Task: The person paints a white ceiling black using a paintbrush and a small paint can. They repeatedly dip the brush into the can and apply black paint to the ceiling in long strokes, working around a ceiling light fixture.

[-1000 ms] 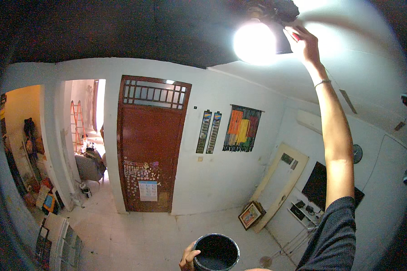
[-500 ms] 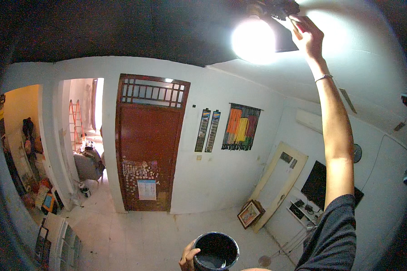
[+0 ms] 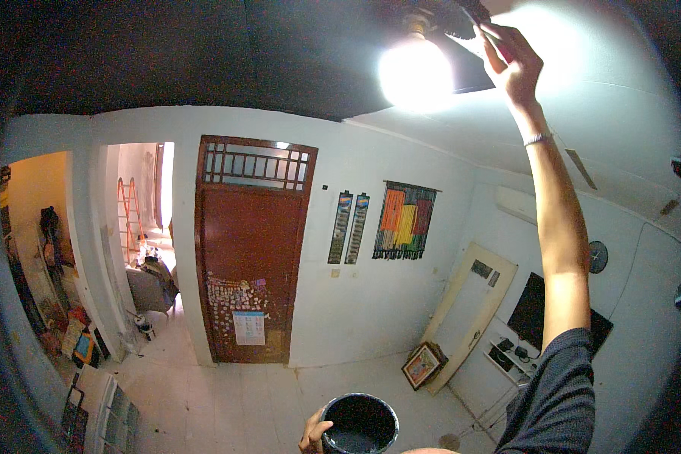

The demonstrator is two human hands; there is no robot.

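Note:
My right hand (image 3: 516,69) is raised high to the ceiling at the upper right, its fingers closed around a paintbrush (image 3: 474,17). The brush's dark head meets the ceiling at the edge between black paint (image 3: 204,53) and pale ceiling (image 3: 605,76). Close to its left glows a light bulb (image 3: 415,74) in its socket, so bright that the surface around it is washed out. Low in front of me, my left hand (image 3: 312,433) grips a round black pot (image 3: 361,409) by its left side, thumb over the rim. Dark paint appears to be inside.
A brown door (image 3: 246,242) stands in the far wall, with a woven hanging (image 3: 405,221) to its right. Further right are a leaning pale door panel (image 3: 473,303), a framed picture (image 3: 424,366) and a television (image 3: 526,303). An orange ladder (image 3: 129,212) shows through the left opening.
The view has tilted slightly upward, so the room sits lower in it. My right hand keeps the brush at the ceiling near the bulb; my left hand still holds the pot.

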